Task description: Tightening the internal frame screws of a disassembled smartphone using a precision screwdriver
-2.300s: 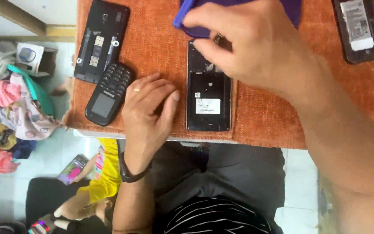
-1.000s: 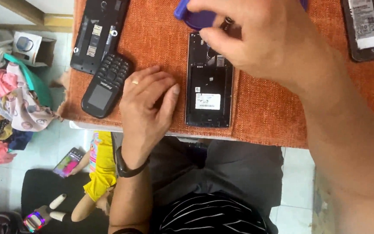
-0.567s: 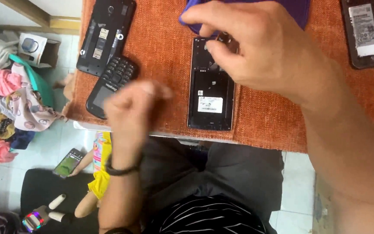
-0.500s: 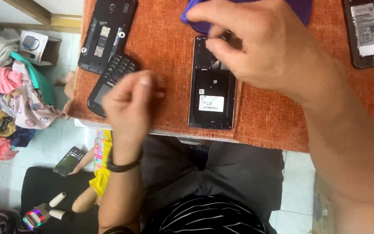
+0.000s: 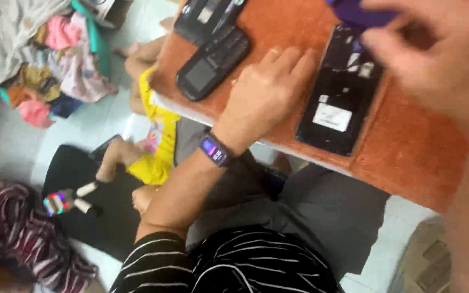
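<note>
Left hand [image 5: 264, 92] is lying palm down on the orange cloth [image 5: 408, 146] that covers the counter, fingers stretched out and close together, not gripping anything. It sits between 2 phones: the small black keypad phone [image 5: 213, 64] is just off its thumb side, and the opened-up smartphone [image 5: 343, 92] with its back cover off is right beside its fingertips, close but I can't tell if they actually touch. There's a fitness band [image 5: 214, 150] on that wrist. Right hand [image 5: 441, 59] is up close to the camera and pretty blurry, hovering over the top end of the opened smartphone with the fingers curled in. It's right at a purple thing [image 5: 356, 12], maybe a cloth or a cover, but too smeared to say whether the fingers really have hold of it. Beyond the keypad phone, further from the left hand, another black phone body [image 5: 204, 16] lies at the cloth's far edge. Down on the floor past the counter edge there's a pile of clothes [image 5: 39, 49].
</note>
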